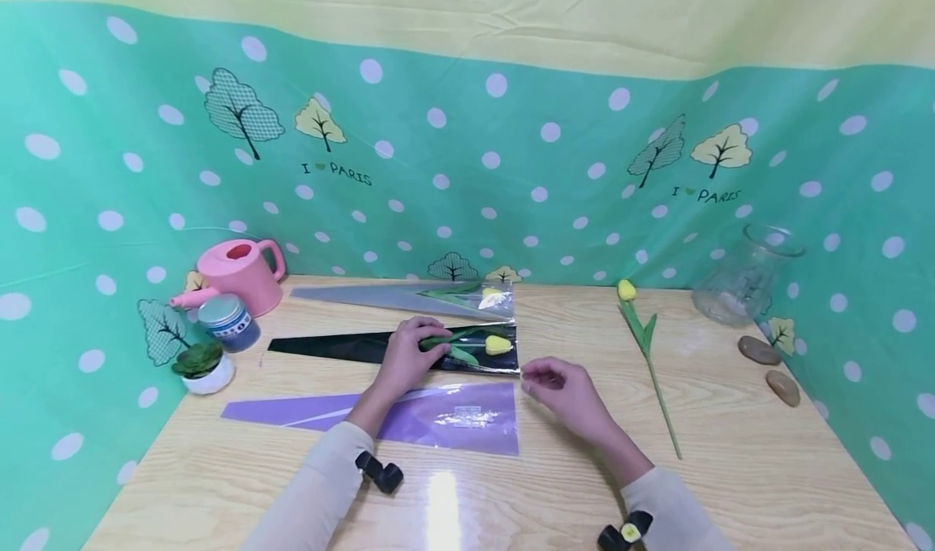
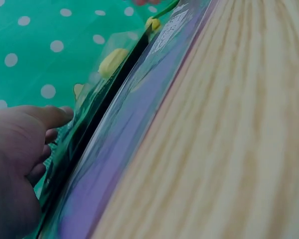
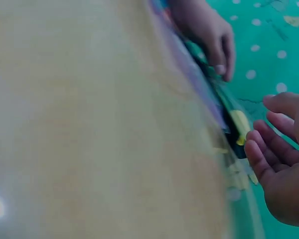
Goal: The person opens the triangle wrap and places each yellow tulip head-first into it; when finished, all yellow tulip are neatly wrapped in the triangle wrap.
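In the head view a yellow tulip (image 1: 499,345) lies in a black-backed flower sleeve (image 1: 321,348) with a clear front, its bloom near the wide right end. My left hand (image 1: 411,355) is over this sleeve, fingertips at the tulip's leaves and stem; the left wrist view shows the thumb side of that hand (image 2: 20,149) beside the sleeve. Just off the sleeve's wide end is my right hand (image 1: 566,393), its fingers loosely bent around nothing. The right wrist view has this hand (image 3: 284,164) with fingers apart, close to the yellow bloom (image 3: 240,124).
Behind lies a grey sleeve (image 1: 358,295) with another yellow tulip; in front, a purple sleeve (image 1: 467,425). A loose tulip (image 1: 650,356), a glass vase (image 1: 738,283) and two stones (image 1: 760,350) are at right. At left stand a pink watering can (image 1: 244,279), a jar (image 1: 230,324) and a potted succulent (image 1: 208,376).
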`<action>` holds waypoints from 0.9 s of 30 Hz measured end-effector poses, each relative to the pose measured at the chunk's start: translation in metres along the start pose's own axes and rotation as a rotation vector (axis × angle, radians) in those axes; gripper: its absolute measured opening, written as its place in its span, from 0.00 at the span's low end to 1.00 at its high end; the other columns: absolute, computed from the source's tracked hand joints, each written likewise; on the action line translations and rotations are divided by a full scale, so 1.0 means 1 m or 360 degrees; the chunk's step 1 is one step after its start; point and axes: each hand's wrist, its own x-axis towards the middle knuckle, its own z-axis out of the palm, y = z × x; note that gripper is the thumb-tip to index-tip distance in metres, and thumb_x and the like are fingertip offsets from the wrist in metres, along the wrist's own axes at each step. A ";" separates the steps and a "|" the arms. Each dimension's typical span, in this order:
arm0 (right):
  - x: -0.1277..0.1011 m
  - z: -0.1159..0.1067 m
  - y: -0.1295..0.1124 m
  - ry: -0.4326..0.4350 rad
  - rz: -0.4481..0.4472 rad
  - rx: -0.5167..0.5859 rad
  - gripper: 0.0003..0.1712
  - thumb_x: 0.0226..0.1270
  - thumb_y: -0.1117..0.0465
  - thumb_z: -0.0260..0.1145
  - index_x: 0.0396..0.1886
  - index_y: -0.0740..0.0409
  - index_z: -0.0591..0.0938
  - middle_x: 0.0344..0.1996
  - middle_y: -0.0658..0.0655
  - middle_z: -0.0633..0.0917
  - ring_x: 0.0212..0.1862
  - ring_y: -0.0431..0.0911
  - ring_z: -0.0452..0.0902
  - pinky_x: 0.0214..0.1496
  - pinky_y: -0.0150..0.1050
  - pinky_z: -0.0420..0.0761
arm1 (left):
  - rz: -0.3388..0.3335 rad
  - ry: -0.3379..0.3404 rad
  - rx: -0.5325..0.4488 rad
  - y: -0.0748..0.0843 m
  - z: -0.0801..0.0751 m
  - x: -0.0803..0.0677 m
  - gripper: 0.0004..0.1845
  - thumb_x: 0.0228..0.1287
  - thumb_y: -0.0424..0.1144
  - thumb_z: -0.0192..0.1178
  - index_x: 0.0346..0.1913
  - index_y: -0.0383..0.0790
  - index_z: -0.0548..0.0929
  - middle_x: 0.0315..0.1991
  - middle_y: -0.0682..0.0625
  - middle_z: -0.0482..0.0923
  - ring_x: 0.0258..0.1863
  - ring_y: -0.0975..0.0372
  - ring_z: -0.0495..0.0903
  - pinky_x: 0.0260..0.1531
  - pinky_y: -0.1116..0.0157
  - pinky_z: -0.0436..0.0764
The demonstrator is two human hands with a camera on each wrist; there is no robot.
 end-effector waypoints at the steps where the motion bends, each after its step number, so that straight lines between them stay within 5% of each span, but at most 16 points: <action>1: -0.004 0.002 0.002 -0.0035 -0.0032 -0.0039 0.15 0.65 0.63 0.75 0.51 0.58 0.87 0.43 0.55 0.89 0.42 0.40 0.83 0.46 0.29 0.84 | -0.0004 0.0003 -0.0020 0.002 -0.001 0.000 0.11 0.62 0.38 0.74 0.47 0.45 0.92 0.54 0.48 0.85 0.59 0.49 0.79 0.65 0.42 0.71; 7: -0.015 0.007 0.012 -0.0146 -0.0208 -0.0195 0.13 0.64 0.60 0.76 0.49 0.54 0.90 0.41 0.51 0.89 0.39 0.37 0.79 0.40 0.28 0.81 | -0.0068 -0.0072 -0.0154 0.019 -0.012 -0.011 0.11 0.64 0.39 0.73 0.49 0.47 0.91 0.56 0.52 0.84 0.62 0.51 0.79 0.66 0.44 0.75; 15: -0.021 0.011 0.015 -0.0127 -0.0217 -0.0403 0.13 0.60 0.57 0.79 0.45 0.48 0.92 0.38 0.42 0.84 0.41 0.37 0.76 0.44 0.29 0.79 | -0.0129 -0.0285 -0.0344 0.037 -0.021 -0.051 0.11 0.63 0.36 0.72 0.48 0.49 0.91 0.54 0.53 0.86 0.61 0.55 0.82 0.68 0.46 0.76; 20: -0.020 0.015 0.016 -0.0082 -0.0298 -0.0451 0.10 0.60 0.62 0.78 0.42 0.49 0.92 0.35 0.41 0.83 0.42 0.37 0.78 0.45 0.30 0.81 | -0.0211 -0.0397 -0.0440 0.037 -0.019 -0.069 0.11 0.65 0.37 0.70 0.50 0.50 0.91 0.54 0.56 0.86 0.59 0.57 0.83 0.66 0.56 0.80; 27: -0.019 0.021 0.015 -0.0074 -0.0355 -0.0457 0.08 0.61 0.65 0.77 0.38 0.48 0.92 0.34 0.41 0.85 0.41 0.37 0.79 0.46 0.30 0.82 | -0.0202 -0.0403 -0.0502 0.028 -0.014 -0.079 0.11 0.65 0.37 0.70 0.49 0.50 0.91 0.51 0.54 0.87 0.55 0.58 0.85 0.58 0.67 0.82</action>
